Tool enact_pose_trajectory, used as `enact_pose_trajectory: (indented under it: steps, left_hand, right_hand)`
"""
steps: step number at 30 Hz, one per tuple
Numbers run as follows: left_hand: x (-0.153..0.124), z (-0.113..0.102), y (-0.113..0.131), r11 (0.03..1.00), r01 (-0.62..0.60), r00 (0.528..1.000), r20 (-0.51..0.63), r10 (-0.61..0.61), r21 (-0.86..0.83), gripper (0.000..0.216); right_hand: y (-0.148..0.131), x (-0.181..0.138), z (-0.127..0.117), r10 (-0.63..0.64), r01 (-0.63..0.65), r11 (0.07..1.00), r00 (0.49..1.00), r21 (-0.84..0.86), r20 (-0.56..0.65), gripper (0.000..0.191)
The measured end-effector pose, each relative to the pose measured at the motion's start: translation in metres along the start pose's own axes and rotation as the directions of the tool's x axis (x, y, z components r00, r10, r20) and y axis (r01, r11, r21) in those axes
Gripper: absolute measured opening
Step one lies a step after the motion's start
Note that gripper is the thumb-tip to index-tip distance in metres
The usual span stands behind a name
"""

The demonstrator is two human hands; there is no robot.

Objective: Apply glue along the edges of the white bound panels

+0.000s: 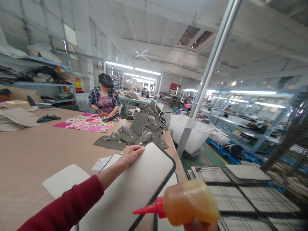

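My left hand (130, 155), at the end of a red sleeve, lies on the top edge of a cream panel with a dark trim (134, 186), fingers curled over that edge. My right hand (201, 226) shows only at the bottom edge of the view; it grips an orange squeeze bottle (190, 202) with a red nozzle pointing left over the panel. A second cream panel (64, 179) lies flat to the left on the tan table (36, 150).
A pile of grey-green leather pieces (137, 131) lies beyond the panel. Another person (104, 99) sits at the far end with a floral sheet (85, 122). A white bin (192, 131), a metal post (209, 73) and wire racks (240, 192) stand to the right.
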State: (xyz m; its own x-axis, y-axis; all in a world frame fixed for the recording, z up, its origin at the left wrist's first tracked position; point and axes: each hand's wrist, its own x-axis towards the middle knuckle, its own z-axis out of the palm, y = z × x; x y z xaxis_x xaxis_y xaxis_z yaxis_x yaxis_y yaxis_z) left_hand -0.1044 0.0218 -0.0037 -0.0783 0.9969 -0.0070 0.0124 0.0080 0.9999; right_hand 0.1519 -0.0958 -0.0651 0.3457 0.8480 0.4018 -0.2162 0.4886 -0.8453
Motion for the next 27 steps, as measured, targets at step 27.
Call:
enact_pose_trajectory:
  steps: [27]
  left_hand:
    - [-0.041, -0.014, 0.032, 0.989, -0.014, 0.969, 0.244, -0.023, 0.150, 0.038]
  right_hand:
    - [-0.077, 0.069, -0.009, 0.050, -0.067, 0.988, 0.991, 0.136, 0.125, 0.059]
